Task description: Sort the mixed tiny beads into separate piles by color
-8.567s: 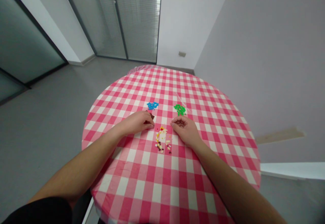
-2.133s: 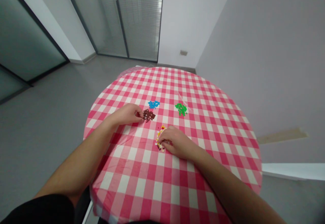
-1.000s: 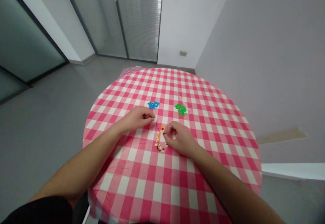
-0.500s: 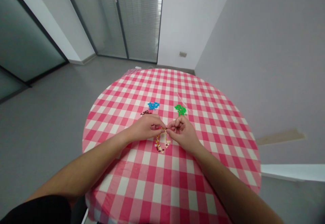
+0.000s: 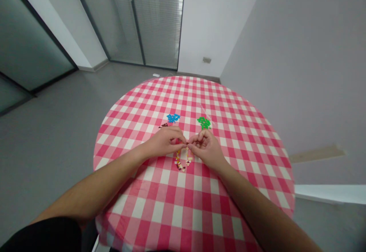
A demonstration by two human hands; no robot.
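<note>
My left hand (image 5: 168,140) and my right hand (image 5: 206,148) meet over the middle of the table, thumbs and forefingers pinched nearly tip to tip. Between the fingertips is a small dark reddish bit, too small to make out fully. Below them a strand of small yellow, cream and dark brown pieces (image 5: 180,165) runs down in a U shape, its two upper ends reaching up to the fingers. A pile of dark brown pieces (image 5: 164,125) lies just beyond my left hand, partly covered by it. Green pieces (image 5: 204,122) lie just past my right hand.
Blue pieces (image 5: 173,118) form a small pile behind the brown ones. The round table carries a red and white checked cloth (image 5: 171,217). Beyond it are a glass partition (image 5: 157,23), a grey wall (image 5: 309,53) and a small white item (image 5: 156,75) past the far edge.
Both hands keep their pinch in nearly the same place. The view has shifted very slightly; the piles and the strand look unchanged.
</note>
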